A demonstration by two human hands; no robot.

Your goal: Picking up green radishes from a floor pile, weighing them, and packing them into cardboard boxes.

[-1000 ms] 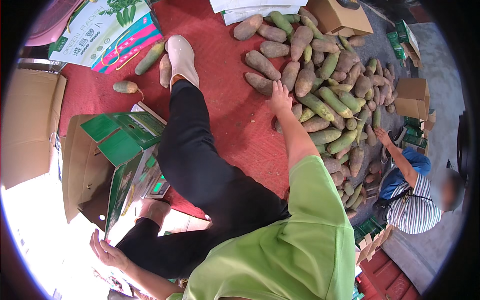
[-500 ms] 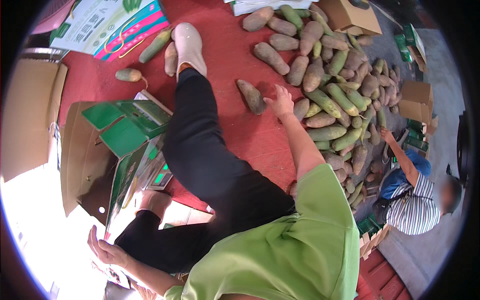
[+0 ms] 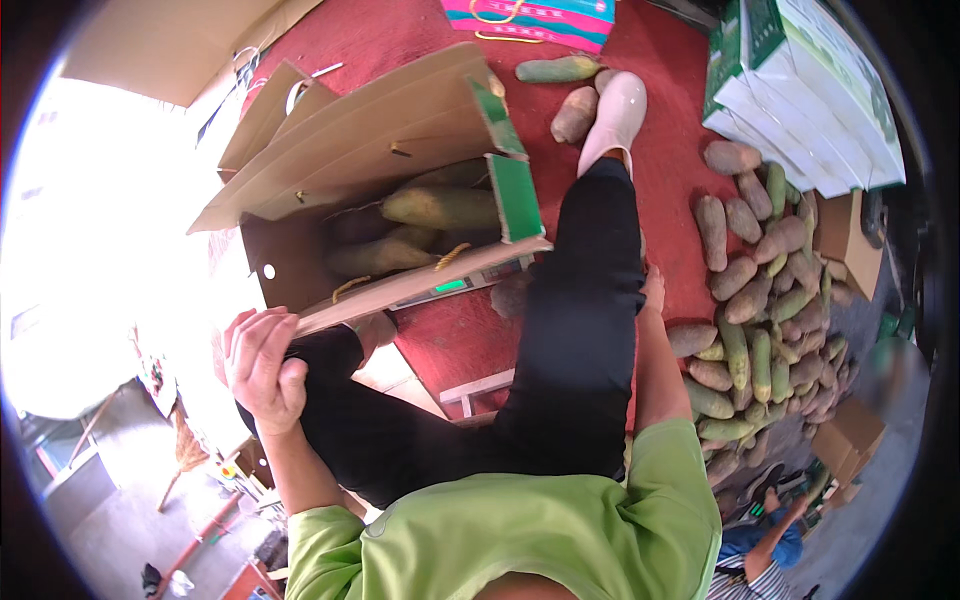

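Note:
My left hand [image 3: 265, 370] is raised at the near corner of a cardboard box [image 3: 390, 110], fingers bent and a little apart beside the flap edge. It holds nothing that I can see. Inside the open box lie several large green and brown radishes [image 3: 440, 207]. The box has yellow rope handles and rests over a scale [image 3: 452, 286] with a lit green display. My right hand [image 3: 652, 290] is low beside my outstretched leg, which hides its fingers. On the other side of that leg, a muddy radish [image 3: 510, 296] lies near the scale.
A large heap of radishes [image 3: 760, 350] spreads over the red mat [image 3: 670, 130] at the right. White and green cartons [image 3: 810, 100] stand behind it. Beyond my shoe [image 3: 620, 105] are a few radishes [image 3: 575, 115] and a colourful bag [image 3: 540, 20]. A co-worker [image 3: 760, 550] is at lower right.
The view has swung left, bringing the inside of the box into sight. My right hand has moved from beside a loose radish to my leg; my left has come up to the box flap.

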